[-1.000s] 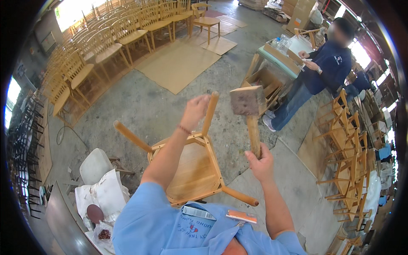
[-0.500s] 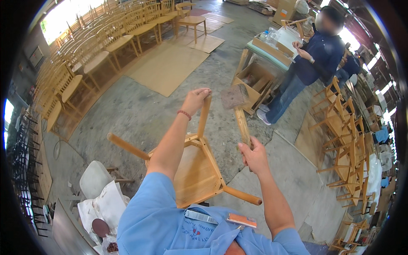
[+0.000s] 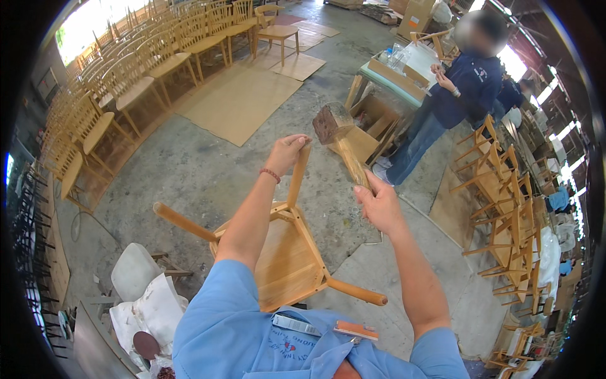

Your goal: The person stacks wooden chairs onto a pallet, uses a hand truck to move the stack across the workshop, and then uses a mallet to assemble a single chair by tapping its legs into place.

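A wooden chair [image 3: 287, 259] is upside down in front of me, its legs pointing up and outward and its seat's underside showing. At the tip of the raised chair leg [image 3: 299, 175] is my left hand [image 3: 287, 153], thumb and fingers pinched together. Whatever small thing they may hold is too small to make out. My right hand [image 3: 380, 205] grips the handle of a mallet [image 3: 353, 161]. The mallet's worn, reddish-brown block head [image 3: 331, 123] is up to the right of my left hand, apart from the leg.
Rows of wooden chairs [image 3: 170, 60] stand at the far left, beside flat cardboard [image 3: 243, 114]. A person [image 3: 467, 88] stands by a workbench [image 3: 413, 95] at the right. More chairs [image 3: 505, 221] line the right side. A white padded seat [image 3: 136, 271] lies at the lower left.
My right hand has risen, and the mallet's head has swung up and left, turning to show its reddish end. My left hand stays at the leg tip. The whole view has shifted slightly.
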`<state>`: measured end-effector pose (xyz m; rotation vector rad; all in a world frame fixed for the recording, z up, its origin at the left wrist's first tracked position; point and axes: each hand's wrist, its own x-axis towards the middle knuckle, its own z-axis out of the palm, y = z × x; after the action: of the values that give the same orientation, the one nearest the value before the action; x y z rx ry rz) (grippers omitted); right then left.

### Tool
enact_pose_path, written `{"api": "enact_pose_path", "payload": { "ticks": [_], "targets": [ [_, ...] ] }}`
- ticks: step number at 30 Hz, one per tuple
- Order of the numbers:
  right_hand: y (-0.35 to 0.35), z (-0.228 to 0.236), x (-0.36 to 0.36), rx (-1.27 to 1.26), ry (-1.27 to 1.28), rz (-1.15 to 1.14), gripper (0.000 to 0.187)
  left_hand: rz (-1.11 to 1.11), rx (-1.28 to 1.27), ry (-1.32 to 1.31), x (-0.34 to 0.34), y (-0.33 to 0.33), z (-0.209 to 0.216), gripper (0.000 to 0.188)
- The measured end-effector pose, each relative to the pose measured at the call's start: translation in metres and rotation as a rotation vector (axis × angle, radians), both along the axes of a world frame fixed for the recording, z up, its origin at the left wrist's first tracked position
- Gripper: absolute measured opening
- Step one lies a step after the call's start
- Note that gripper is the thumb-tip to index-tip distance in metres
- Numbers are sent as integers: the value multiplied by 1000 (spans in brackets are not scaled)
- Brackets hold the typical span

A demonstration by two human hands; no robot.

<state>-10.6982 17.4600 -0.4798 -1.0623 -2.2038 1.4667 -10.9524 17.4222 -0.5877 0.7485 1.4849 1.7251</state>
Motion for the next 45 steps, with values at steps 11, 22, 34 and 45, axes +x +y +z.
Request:
{"api": "enact_pose_path", "payload": {
  "ticks": [11, 22, 34, 45],
  "targets": [
    [15, 6, -14, 202, -229, 38, 50, -8, -52, 117, -4, 5, -4, 24],
    [11, 123, -17, 312, 457, -175, 33, -77, 51, -68, -4, -1, -17, 31],
    [36, 12, 19, 100, -120, -9, 34, 254, 72, -406, 21, -20, -48, 23],
    [1, -55, 74, -355, 72, 20, 19, 43, -78, -616, 169, -97, -69, 18]
  ]
}}
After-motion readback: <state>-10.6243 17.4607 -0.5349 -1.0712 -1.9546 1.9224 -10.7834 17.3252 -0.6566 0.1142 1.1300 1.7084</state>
